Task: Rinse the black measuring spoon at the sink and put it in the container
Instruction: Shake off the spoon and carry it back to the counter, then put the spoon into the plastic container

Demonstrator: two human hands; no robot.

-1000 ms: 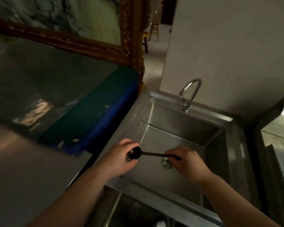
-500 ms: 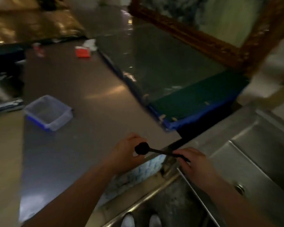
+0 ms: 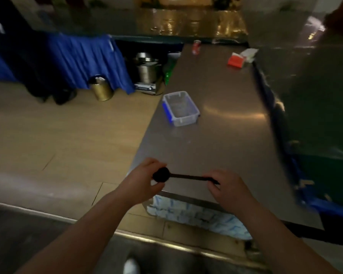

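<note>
Swung away from the sink: left hand (image 3: 145,179) pinches the black measuring spoon's (image 3: 178,175) bowl, right hand (image 3: 229,189) grips its handle, clear container (image 3: 180,108) well ahead on the steel counter (image 3: 216,135).

A: Both hands are on the black measuring spoon (image 3: 183,176), held level above the near edge of the steel worktop (image 3: 216,139).

B: Who's got which end?

A: Left hand (image 3: 145,179) pinches the round bowl, right hand (image 3: 229,189) grips the handle tip, fingers curled over it.

B: And the container?

A: The clear container (image 3: 180,108) with a blue clip on its left wall sits open on the worktop, farther away, well apart from the spoon.

B: Anything else up there?

A: A red can (image 3: 196,47) at the far end, a red-and-white packet (image 3: 238,59) to the right of it. Off to the left, on the floor, a gold bin (image 3: 101,88) stands by blue cloth (image 3: 83,62), with steel pots (image 3: 147,69) near them.
</note>
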